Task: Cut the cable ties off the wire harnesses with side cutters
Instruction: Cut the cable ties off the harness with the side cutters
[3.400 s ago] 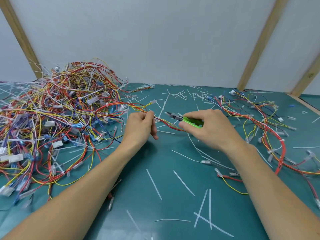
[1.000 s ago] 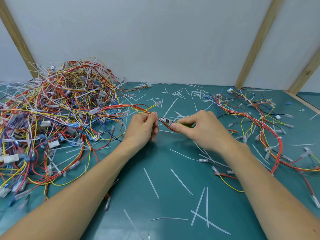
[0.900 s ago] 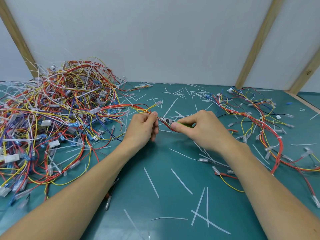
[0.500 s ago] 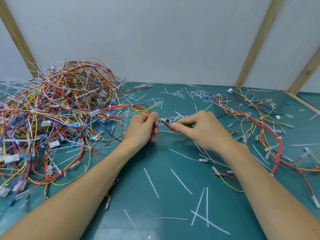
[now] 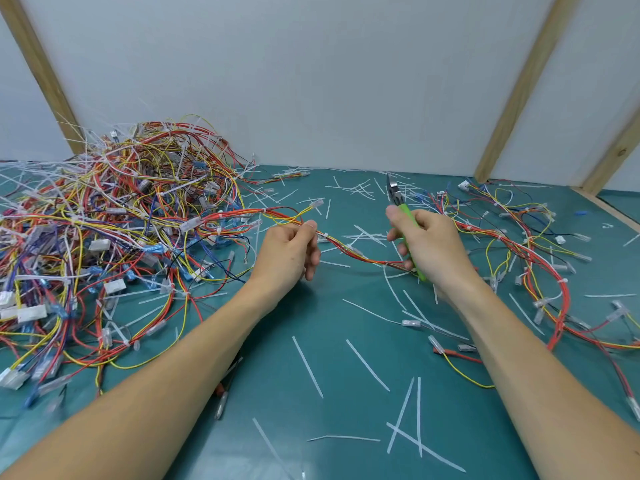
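1. My left hand (image 5: 289,256) is pinching a red, orange and yellow wire harness (image 5: 353,251) between thumb and fingertips, right where the bundle comes out of the big pile.
2. That harness runs from my left fingers across the teal mat (image 5: 346,341) toward my right hand (image 5: 433,252) and dips under it. It sags a bit in the middle, just above the mat.
3. My right hand is wrapped around the green handles of the side cutters (image 5: 401,216). The tool stands nearly upright, with the metal nose pointing up and away from me, well clear of the harness. Can't really tell how far apart the blades are, they're too small here.
4. The big pile of harnesses (image 5: 114,237) sits on my left, a proper tangle of red, yellow, blue and white wires with white connectors and cable ties sticking out all over.
5. A looser bunch of harnesses (image 5: 526,244) is spread out flat on my right, mostly red and yellow strands.
6. Cut cable tie bits (image 5: 308,367) are scattered all over the mat, thin white strips near my forearms and more up by the back wall (image 5: 311,81).
7. Wooden battens (image 5: 523,88) run up the white wall at an angle.
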### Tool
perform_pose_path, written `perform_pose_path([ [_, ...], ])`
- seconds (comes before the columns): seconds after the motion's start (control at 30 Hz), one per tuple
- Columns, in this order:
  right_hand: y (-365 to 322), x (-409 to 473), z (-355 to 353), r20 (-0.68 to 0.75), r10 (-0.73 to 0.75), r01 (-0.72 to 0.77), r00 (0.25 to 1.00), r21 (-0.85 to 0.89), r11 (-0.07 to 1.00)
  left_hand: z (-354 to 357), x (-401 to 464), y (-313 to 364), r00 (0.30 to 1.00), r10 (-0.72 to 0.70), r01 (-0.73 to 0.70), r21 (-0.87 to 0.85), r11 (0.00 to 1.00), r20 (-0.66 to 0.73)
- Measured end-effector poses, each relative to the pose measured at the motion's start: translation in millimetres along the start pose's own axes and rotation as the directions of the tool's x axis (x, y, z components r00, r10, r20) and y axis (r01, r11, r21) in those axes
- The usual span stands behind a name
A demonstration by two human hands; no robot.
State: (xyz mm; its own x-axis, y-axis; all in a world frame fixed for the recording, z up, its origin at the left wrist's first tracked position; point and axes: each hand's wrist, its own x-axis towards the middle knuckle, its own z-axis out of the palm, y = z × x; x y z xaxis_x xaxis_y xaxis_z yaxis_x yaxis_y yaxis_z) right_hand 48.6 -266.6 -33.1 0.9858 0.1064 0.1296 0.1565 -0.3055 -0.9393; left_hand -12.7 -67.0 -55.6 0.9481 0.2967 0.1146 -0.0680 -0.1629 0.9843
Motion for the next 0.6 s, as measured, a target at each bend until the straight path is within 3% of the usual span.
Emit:
perform_pose_path([
  [0.3,1.3,-0.9,-0.7,0.093,-0.111,0.118,0.990,-0.078,0.990,-9.5,6.5,2.9,0.988,-0.110,0.078,-0.261,0.962,-0.112],
  [0.47,-6.6,-7.2,-1.4,0.345,-0.092,0.083,0.934,0.041,0.996,-16.9,9.7,5.2,0.971,-0.229,0.158,-0.549,0.821,-0.064],
  [0.6,-10.2,-14.1,-1.3,0.468,-0.085,0.048,0.879,0.090,0.995,-21.4,11.1,5.6,0.954,-0.300,0.208,-0.673,0.710,-0.022],
])
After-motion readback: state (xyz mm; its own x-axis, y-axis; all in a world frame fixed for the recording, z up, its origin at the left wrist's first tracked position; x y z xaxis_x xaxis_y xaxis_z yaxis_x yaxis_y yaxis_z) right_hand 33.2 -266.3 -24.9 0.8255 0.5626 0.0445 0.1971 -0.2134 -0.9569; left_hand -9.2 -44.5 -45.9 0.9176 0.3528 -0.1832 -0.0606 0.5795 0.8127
